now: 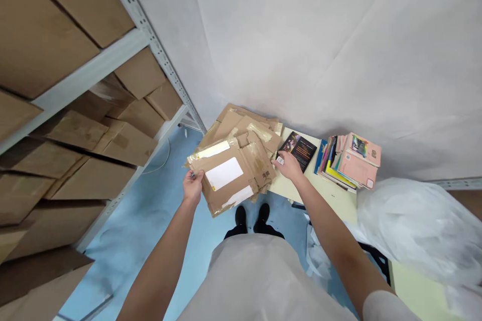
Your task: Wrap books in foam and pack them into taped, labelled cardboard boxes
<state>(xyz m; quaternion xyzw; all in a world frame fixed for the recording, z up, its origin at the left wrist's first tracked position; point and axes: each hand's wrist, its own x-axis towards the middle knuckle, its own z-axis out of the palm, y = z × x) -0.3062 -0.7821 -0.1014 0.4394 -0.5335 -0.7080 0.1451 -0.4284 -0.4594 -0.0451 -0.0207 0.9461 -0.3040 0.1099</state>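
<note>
My left hand [193,186] is closed on the left edge of a flattened cardboard mailer [248,166], which bears white labels and clear tape. It is tilted, in front of a pile of other flattened cardboard [229,123]. My right hand [289,165] has its fingers bent round the lower left corner of a dark book [301,149], where a white barcode patch shows. The book lies on a pale yellow tabletop [329,195], close to the mailer's right end. Farther right stands a stack of books [341,160], with pink covers on top.
Metal shelving [124,57] filled with cardboard boxes [124,143] rises at the left. A white sheet-like wall [301,45] runs behind the table. At the right sits a bulky translucent plastic bag [417,225]. Blue floor [161,220] shows around my shoes.
</note>
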